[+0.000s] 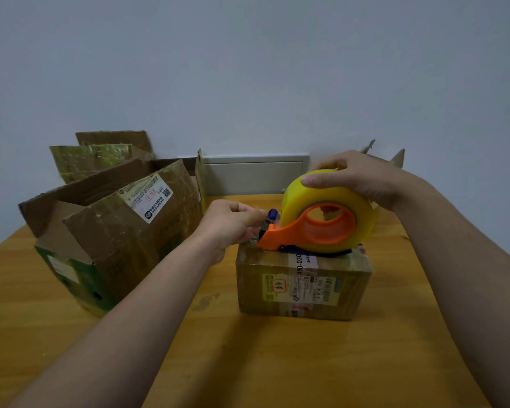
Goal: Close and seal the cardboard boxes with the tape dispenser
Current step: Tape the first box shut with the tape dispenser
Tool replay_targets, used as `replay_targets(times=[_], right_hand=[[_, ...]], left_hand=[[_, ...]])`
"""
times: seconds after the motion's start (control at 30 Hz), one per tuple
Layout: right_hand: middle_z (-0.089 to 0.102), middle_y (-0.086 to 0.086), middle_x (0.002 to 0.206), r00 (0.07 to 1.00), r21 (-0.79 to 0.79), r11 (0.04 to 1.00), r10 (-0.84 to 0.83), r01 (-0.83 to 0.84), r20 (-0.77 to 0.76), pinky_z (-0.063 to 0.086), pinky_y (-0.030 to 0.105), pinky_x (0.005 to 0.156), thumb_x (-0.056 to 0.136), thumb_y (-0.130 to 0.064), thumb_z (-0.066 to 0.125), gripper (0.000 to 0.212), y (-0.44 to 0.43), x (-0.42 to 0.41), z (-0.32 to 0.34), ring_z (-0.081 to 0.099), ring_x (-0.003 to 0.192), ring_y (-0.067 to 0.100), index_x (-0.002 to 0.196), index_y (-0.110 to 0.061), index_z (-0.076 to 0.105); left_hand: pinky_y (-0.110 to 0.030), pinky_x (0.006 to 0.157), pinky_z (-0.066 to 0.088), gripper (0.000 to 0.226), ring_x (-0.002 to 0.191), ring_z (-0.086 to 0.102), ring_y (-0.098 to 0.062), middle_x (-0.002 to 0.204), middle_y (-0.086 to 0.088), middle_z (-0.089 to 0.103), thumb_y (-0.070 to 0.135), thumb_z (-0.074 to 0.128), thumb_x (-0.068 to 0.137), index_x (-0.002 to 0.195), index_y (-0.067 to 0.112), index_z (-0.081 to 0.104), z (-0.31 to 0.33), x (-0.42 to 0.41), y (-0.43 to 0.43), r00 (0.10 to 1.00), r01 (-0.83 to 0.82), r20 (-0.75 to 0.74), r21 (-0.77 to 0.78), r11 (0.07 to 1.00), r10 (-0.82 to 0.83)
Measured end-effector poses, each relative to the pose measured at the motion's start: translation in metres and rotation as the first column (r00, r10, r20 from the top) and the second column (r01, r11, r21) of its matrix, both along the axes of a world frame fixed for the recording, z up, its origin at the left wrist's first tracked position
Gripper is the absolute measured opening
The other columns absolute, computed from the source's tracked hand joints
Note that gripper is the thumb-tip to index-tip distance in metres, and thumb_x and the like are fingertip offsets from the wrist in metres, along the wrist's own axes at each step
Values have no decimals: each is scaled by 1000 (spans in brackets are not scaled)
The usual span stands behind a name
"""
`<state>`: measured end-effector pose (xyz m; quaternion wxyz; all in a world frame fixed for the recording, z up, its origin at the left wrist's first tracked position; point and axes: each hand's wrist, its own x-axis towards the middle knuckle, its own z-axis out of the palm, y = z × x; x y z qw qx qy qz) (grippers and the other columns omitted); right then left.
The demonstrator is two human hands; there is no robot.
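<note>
- Standing toward the table's [248, 363] left edge, a large box [112, 237] has its flaps open.
- Left hand [233, 222] pinches the front tip of the tape dispenser [289, 235].
- Small box [301, 287], closed, sits mid-table nearer the far edge; the tape dispenser rests on its top.
- Right hand [357, 178] curls over the yellow roll, gripping it.

large open box [115, 231] left of small box [301, 290], narrow gap between, room over table [248, 363] in front

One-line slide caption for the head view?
Right hand holds the orange tape dispenser on a small closed cardboard box; left hand pinches its front end.
</note>
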<state>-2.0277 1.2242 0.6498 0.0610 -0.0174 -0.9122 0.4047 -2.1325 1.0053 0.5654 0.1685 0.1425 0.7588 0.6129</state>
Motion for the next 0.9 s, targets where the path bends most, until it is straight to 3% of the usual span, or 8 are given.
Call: replay_targets(times=[0.07, 0.2, 0.27, 0.4, 0.5, 0.6, 0.73, 0.9], right_hand=[[77, -7, 100, 995, -83, 994, -78, 73, -64, 55, 44, 92, 66, -80, 68, 59, -1, -2, -7, 72, 97, 17, 99, -32, 80], [77, 6, 90, 994, -488, 869, -105, 85, -14, 54, 42, 83, 79, -53, 71, 34, 10, 3, -24, 73, 87, 27, 95, -23, 79], [77, 12, 87, 998, -593, 805, -48, 14, -40, 56, 40, 77, 75, -52, 72, 37, 16, 10, -42, 74, 79, 28, 90, -20, 82], [77, 10, 76, 984, -764, 631, -6, -133, -176, 60, 32, 69, 48, -69, 87, 62, 9, 15, -78, 75, 73, 24, 81, -17, 83], [63, 17, 57, 978, -771, 627, -65, -116, -200, 51, 38, 67, 67, -69, 76, 65, 7, 7, -81, 60, 56, 32, 61, -4, 71], [57, 15, 49, 986, -728, 682, -61, -70, -152, 45, 34, 58, 91, -53, 51, 63, 5, 0, -67, 52, 48, 27, 52, -6, 65], [58, 9, 49, 991, -642, 762, -3, -85, -134, 49, 28, 51, 99, -43, 45, 59, -7, -4, -28, 54, 44, 22, 53, -14, 70], [63, 3, 48, 997, -570, 819, 40, -75, -73, 50, 23, 47, 104, -35, 39, 69, -15, -9, -5, 60, 42, 15, 45, -17, 71]], left_hand=[[-20, 58, 52, 22, 57, 63, -7, 69, -2, 71, 26, 84, 85, 84, 7, 74, -1, 1, 1, 1000, -3, 7, 5, 1000, 3], [-20, 57, 52, 19, 57, 64, -7, 69, -4, 70, 22, 83, 86, 84, 6, 73, -3, 2, -1, 999, -12, 34, 28, 1000, 11], [-20, 58, 53, 19, 60, 66, -8, 66, -2, 70, 22, 81, 88, 84, 6, 72, -4, 3, -3, 999, -18, 48, 42, 999, 16], [-22, 60, 53, 19, 59, 63, -8, 54, 5, 63, 20, 78, 92, 79, 10, 68, -5, 5, -4, 996, -3, 84, 72, 997, -3], [-22, 58, 53, 20, 56, 60, -8, 55, 2, 61, 18, 76, 93, 78, 10, 65, -4, 5, -7, 994, 2, 109, 103, 995, -13], [-24, 63, 57, 19, 55, 62, -8, 58, -1, 62, 14, 76, 93, 79, 9, 64, -5, 4, -14, 991, -2, 136, 143, 990, -17], [-21, 61, 58, 15, 53, 63, -5, 56, 0, 64, 6, 72, 95, 83, 7, 63, -5, 3, -24, 979, -24, 204, 252, 967, -29], [-18, 54, 55, 13, 54, 58, -9, 70, -10, 62, 6, 71, 94, 85, 6, 62, -7, 0, -25, 951, -47, 303, 346, 937, -64]])
